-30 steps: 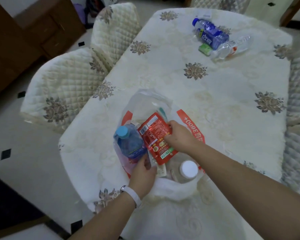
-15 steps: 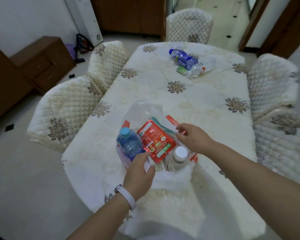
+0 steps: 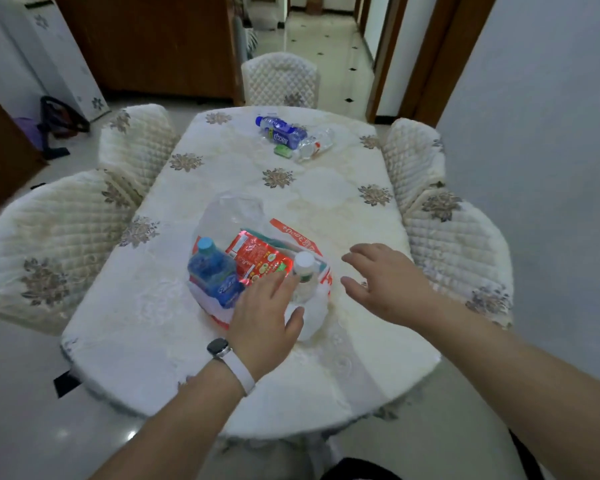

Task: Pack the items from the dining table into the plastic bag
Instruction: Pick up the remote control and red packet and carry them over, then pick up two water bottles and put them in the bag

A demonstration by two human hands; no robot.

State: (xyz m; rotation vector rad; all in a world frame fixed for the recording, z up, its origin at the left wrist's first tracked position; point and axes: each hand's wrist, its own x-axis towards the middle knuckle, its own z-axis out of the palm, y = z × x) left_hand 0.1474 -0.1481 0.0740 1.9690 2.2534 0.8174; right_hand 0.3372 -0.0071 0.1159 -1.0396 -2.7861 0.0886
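A clear plastic bag (image 3: 232,211) with red print lies on the near half of the dining table (image 3: 343,209). Inside it sit a blue bottle (image 3: 215,271), a red packet (image 3: 257,258) and a white-capped bottle (image 3: 303,275). My left hand (image 3: 264,317) rests with straight fingers on the bag's near edge, fingertips by the white-capped bottle. Hovering just right of the bag is my right hand (image 3: 385,282), fingers spread and holding nothing. At the table's far end lie a blue-labelled bottle (image 3: 281,131), a clear bottle (image 3: 316,145) and a small green item (image 3: 282,150).
Quilted chairs stand on the left (image 3: 49,244), (image 3: 136,140), on the right (image 3: 458,244), (image 3: 413,154) and at the far end (image 3: 279,79). A wooden cabinet (image 3: 146,46) lines the back wall. A grey wall (image 3: 551,133) is close on the right.
My right hand let go of the red packet, which now lies in the bag, and drew back to the right. My left hand released the bag's edge and lies flat. The view tilted up.
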